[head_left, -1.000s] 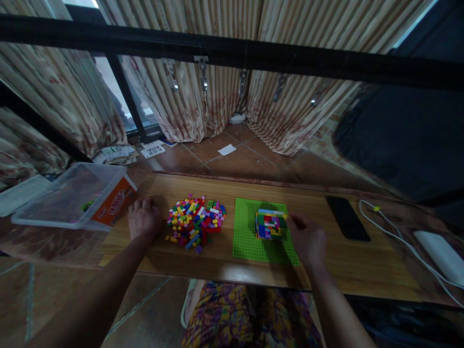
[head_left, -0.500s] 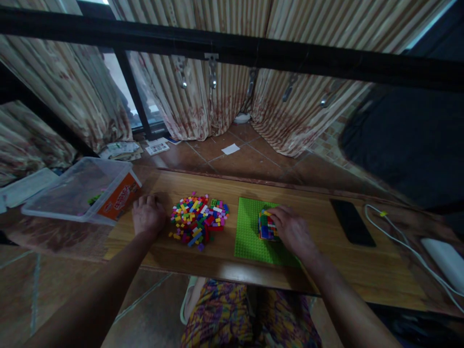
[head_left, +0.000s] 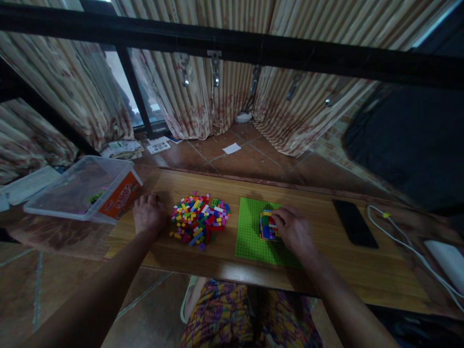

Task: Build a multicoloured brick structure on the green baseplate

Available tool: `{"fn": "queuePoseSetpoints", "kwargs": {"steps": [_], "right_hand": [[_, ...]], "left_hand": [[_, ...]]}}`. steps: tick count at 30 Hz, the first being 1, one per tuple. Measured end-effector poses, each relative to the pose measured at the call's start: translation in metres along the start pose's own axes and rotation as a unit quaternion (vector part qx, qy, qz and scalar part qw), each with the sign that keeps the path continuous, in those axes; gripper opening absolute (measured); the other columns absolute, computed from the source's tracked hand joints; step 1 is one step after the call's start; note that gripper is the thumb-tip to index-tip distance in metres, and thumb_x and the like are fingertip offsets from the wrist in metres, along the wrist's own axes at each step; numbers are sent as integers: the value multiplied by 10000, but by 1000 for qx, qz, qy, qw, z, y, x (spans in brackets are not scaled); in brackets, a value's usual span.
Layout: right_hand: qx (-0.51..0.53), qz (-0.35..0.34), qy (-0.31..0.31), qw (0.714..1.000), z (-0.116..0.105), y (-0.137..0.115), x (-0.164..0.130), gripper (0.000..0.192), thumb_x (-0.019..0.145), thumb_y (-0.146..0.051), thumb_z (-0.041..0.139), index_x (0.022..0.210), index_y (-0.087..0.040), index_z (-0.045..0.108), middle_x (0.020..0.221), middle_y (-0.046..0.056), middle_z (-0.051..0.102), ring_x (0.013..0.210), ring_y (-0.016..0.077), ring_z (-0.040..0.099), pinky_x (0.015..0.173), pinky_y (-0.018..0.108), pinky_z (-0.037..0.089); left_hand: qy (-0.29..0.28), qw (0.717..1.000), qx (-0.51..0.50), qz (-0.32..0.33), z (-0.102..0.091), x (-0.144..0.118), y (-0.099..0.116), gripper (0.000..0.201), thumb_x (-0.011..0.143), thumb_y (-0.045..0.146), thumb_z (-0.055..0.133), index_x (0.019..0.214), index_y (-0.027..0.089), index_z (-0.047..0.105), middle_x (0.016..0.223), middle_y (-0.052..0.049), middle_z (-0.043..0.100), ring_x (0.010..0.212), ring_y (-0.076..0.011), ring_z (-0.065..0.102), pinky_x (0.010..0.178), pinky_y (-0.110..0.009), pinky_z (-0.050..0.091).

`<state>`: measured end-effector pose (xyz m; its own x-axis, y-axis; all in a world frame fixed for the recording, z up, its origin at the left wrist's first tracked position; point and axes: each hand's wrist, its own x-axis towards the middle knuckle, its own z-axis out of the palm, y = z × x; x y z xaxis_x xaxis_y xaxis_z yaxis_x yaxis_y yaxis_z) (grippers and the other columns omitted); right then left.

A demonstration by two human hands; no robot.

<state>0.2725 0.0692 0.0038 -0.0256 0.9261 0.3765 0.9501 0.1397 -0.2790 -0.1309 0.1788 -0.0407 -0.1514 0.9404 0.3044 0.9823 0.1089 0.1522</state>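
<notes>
A small block of stacked, many-coloured toy bricks point(head_left: 267, 226) stands on a green studded baseplate point(head_left: 247, 239). My right hand point(head_left: 295, 231) reaches over its right side, thumb and fingertips pinched together at the top of the stack. Whatever is between those fingertips is hidden. My left hand point(head_left: 149, 213) rests on the wooden table with its fingers loosely bent and lying on the surface, nothing visible in them. Just to its right spreads a heap of loose toy bricks point(head_left: 197, 217) in many colours.
A clear plastic box point(head_left: 78, 193) with an orange label stands at the table's left end, a few green pieces inside. To the right lie a black phone point(head_left: 355, 223), a white cable point(head_left: 402, 241) and a white power bank point(head_left: 445, 266). A black bar point(head_left: 232, 43) crosses above.
The whole view has shifted slightly. My right hand stays at the brick stack, its fingertips now a little further right, baring more of the top. My left hand has not visibly moved.
</notes>
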Motion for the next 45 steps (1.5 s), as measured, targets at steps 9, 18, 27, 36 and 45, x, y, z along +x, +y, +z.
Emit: {"fn": "queuePoseSetpoints", "kwargs": {"steps": [9,18,27,36,45], "right_hand": [[46,25,57,997,-1,5,6,284,894,-421,522,948,-215,708,1039,95,670,995,257,581,884,411,468],[184,116,-133,967,3,21,24,312,862,-476,541,845,-247,752,916,40,742,869,217,662,812,362,491],[260,210,-140,932,9,24,23,281,782,-472,631,847,-236,769,837,19,762,713,198,683,637,299,511],[273,201,-120,933,10,19,18,350,777,-523,626,864,-214,766,851,35,759,771,209,693,700,315,525],[222,160,77,959,-9,3,8,380,866,-507,543,923,-179,728,973,94,733,927,251,675,852,387,511]], "left_hand": [[-1,1000,-8,-2,0,0,0,372,850,237,368,1078,109,632,1108,-190,592,1069,-329,502,918,-453,403],[7,1000,-2,0,2,0,-2,377,850,239,377,1101,104,624,1136,-184,591,1075,-327,506,930,-452,407],[6,1000,-19,-12,1,-1,1,355,835,231,384,1067,137,636,1107,-162,596,1063,-317,501,919,-450,392],[3,1000,-23,-6,2,-2,1,372,845,222,369,1095,112,622,1146,-186,584,1084,-323,492,934,-457,391],[-4,999,-33,-21,-1,-4,3,368,846,218,380,1100,111,623,1137,-185,586,1063,-332,495,910,-457,402]]}}
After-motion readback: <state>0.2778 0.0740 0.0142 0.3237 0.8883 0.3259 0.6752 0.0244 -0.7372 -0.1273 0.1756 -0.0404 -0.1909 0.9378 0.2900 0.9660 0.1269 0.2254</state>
